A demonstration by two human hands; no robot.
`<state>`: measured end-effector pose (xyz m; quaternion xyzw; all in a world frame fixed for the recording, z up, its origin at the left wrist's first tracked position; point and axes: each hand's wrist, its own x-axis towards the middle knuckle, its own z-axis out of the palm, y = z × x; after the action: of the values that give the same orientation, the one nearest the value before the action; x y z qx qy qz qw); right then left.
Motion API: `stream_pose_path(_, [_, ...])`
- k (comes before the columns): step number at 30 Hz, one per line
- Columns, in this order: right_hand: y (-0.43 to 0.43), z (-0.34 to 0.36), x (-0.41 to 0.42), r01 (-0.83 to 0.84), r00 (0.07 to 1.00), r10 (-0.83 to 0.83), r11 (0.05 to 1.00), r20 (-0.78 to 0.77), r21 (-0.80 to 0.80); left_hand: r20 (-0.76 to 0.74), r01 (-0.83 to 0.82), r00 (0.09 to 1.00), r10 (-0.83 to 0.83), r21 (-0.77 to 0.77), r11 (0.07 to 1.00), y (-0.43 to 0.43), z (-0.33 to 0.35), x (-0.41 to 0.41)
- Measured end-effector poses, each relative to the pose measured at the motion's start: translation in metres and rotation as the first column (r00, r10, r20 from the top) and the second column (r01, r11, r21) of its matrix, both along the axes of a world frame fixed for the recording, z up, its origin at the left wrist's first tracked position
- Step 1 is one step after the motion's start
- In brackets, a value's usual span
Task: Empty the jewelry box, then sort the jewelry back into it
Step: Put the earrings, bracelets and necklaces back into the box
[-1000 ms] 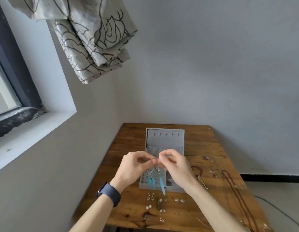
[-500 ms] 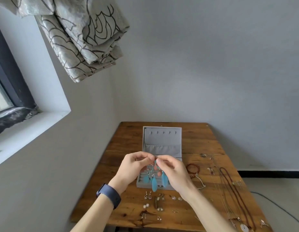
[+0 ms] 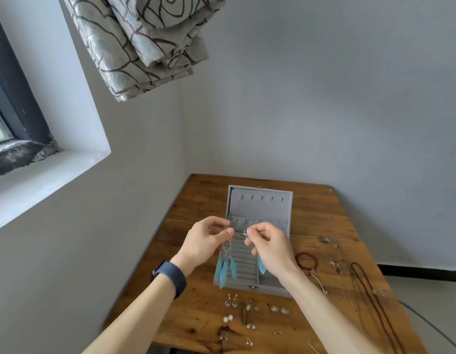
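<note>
I see L grip [image 3: 204, 247] pinching feather earring [image 3: 225, 267] | R grip [image 3: 270, 249] pinching 2nd feather earring [image 3: 261, 264] | grips just apart, both over open jewelry box [image 3: 260, 200] on tabletop [image 3: 324, 226]

The box [image 3: 260, 203] stands open on the table [image 3: 324, 226], lid behind the tray. The left hand [image 3: 204, 245] and right hand [image 3: 271, 247] are side by side above the tray, with earrings [image 3: 225, 264] hanging from both. Loose earrings [image 3: 247, 310] lie in front of the box (nearest the person). A bracelet [image 3: 306, 260] lies just right of it, and necklaces [image 3: 370, 295] farther right.
</note>
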<state>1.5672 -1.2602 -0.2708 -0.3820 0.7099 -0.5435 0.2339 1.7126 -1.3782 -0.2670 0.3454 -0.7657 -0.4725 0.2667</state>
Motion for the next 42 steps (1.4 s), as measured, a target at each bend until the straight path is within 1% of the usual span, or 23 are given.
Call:
stream_pose_path(4, [-0.035, 0.001, -0.026, 0.114, 0.993, -0.114, 0.993, -0.023, 0.008, 0.081, -0.080, 0.994, 0.075, 0.058, 0.995, -0.044, -0.005, -0.017])
stream_pose_path(8, [-0.077, -0.002, -0.051, 0.159, 0.985, -0.156, 0.986, -0.070, 0.050, 0.159, -0.095, 0.985, 0.072, 0.143, 0.985, -0.088, -0.010, -0.049])
stream_pose_path(12, [-0.115, -0.010, -0.063, 0.165, 0.985, -0.161, 0.984, -0.058, 0.072, 0.204, -0.031, 0.979, -0.026, 0.271, 0.962, -0.117, -0.012, -0.079])
stream_pose_path(16, [-0.137, -0.021, -0.068, 0.185, 0.983, -0.184, 0.978, -0.011, 0.094, 0.170, -0.003, 0.981, -0.093, 0.494, 0.870, -0.136, -0.016, -0.093])
stream_pose_path(18, [-0.142, -0.024, -0.069, 0.197, 0.980, -0.199, 0.975, 0.006, 0.098, 0.172, 0.023, 0.976, -0.136, 0.538, 0.842, -0.143, -0.018, -0.095])
stream_pose_path(21, [-0.147, -0.027, -0.067, 0.233, 0.972, -0.236, 0.968, 0.023, 0.094, 0.174, 0.054, 0.971, -0.165, 0.512, 0.857, -0.143, -0.022, -0.096])
stream_pose_path(33, [-0.149, -0.022, -0.047, 0.374, 0.922, -0.379, 0.925, 0.082, 0.070, 0.214, -0.056, 0.976, -0.030, 0.385, 0.921, -0.133, -0.018, -0.089])
stream_pose_path(38, [-0.143, -0.031, -0.042, 0.332, 0.938, -0.340, 0.936, 0.059, 0.121, 0.217, -0.091, 0.976, 0.016, 0.340, 0.936, -0.130, -0.016, -0.091])
stream_pose_path(40, [-0.140, -0.035, -0.043, 0.298, 0.945, -0.309, 0.949, 0.109, 0.101, 0.228, -0.097, 0.973, 0.025, 0.309, 0.946, -0.129, -0.015, -0.092])
stream_pose_path(42, [-0.136, -0.039, -0.046, 0.253, 0.943, -0.265, 0.964, 0.201, 0.080, 0.243, -0.086, 0.970, 0.020, 0.267, 0.960, -0.129, -0.015, -0.092])
